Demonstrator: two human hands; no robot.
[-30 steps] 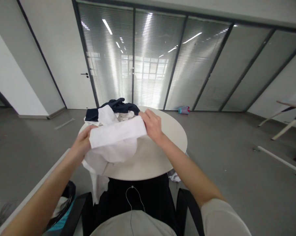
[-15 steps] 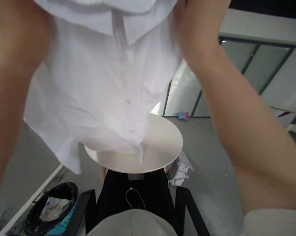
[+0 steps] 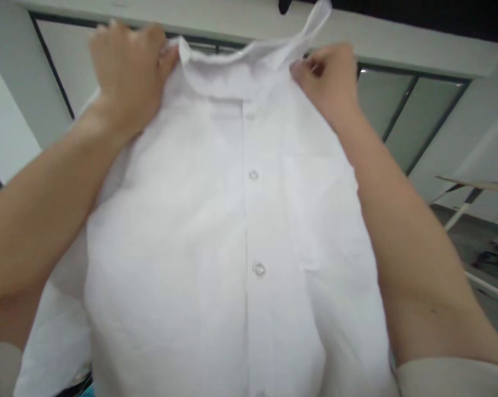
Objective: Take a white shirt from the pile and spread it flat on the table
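A white button-up shirt (image 3: 191, 220) hangs upright in front of me, filling the middle of the head view, its buttoned front facing me. My left hand (image 3: 129, 77) is closed on the shoulder beside the collar (image 3: 224, 71). On the other side, my right hand (image 3: 327, 77) pinches the opposite shoulder near the collar. One collar tip sticks up at the top right. A chest pocket shows faintly on the right half. The shirt's lower hem is out of view.
Windows with dark frames (image 3: 406, 99) line the wall behind the shirt. At the right stands a pale-legged table (image 3: 476, 184). A bit of a blue basket (image 3: 86, 389) with black plastic shows at the bottom left.
Both hands have risen with the shirt, and the view has tilted up. The collar and both hands are now visible; the shirt hides the round table.
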